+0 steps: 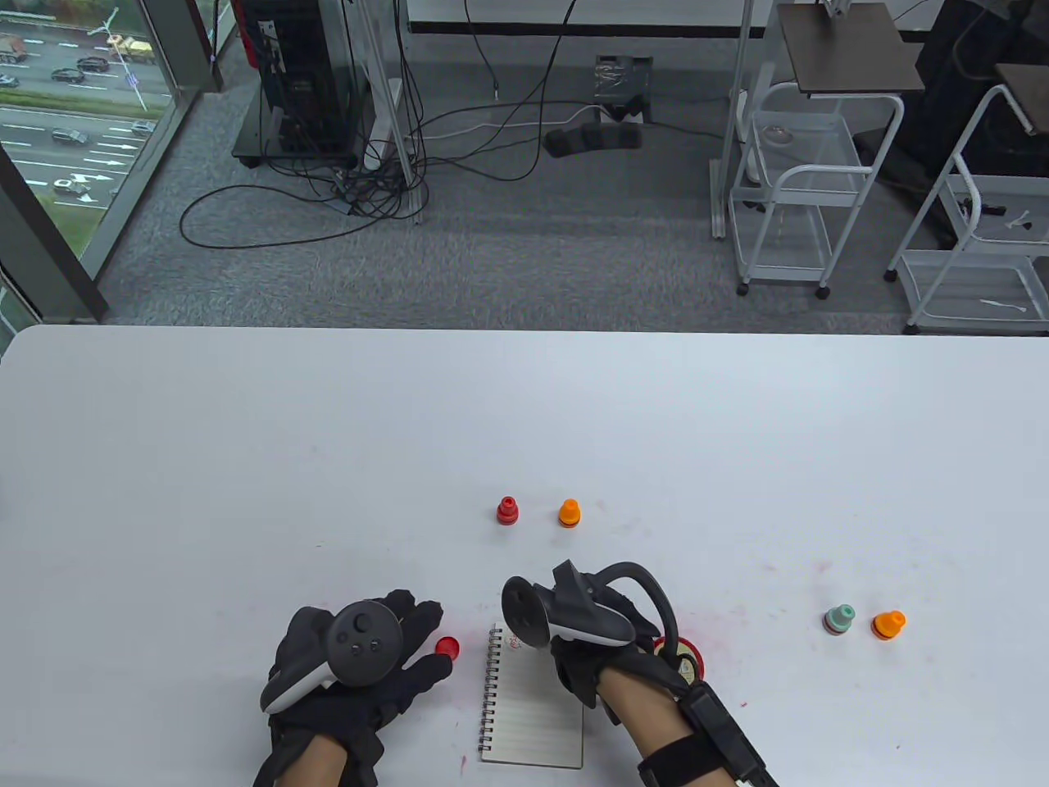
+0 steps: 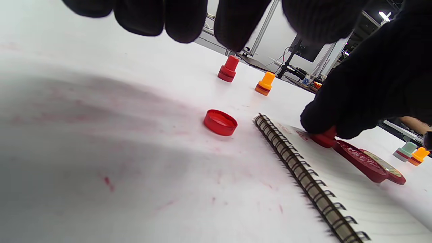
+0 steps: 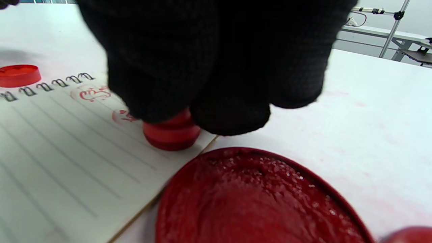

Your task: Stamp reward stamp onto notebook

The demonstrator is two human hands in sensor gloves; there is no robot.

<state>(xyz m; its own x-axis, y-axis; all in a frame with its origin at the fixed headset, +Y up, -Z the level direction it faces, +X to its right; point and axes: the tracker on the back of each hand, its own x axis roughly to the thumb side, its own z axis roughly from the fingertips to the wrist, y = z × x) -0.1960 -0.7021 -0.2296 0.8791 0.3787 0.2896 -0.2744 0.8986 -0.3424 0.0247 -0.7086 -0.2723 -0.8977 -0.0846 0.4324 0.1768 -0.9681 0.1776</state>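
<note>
Red stamp marks [image 3: 91, 93] on the notebook [image 3: 50, 152] are illegible.

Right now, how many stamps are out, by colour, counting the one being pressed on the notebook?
Red: 2, one standing, one gripped by the right hand on the notebook
Orange: 2
Green: 1
Total: 5

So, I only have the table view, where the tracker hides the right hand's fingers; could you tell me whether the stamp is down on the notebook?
Observer: Yes. In the right wrist view the right hand grips a red stamp whose base sits on the notebook page, near its edge.
Operator: Are there any prints already?
Observer: Two red prints show on the lines beside the stamp.
Operator: And the ink pad?
Observer: The red ink pad lies open, right beside the notebook.
</note>
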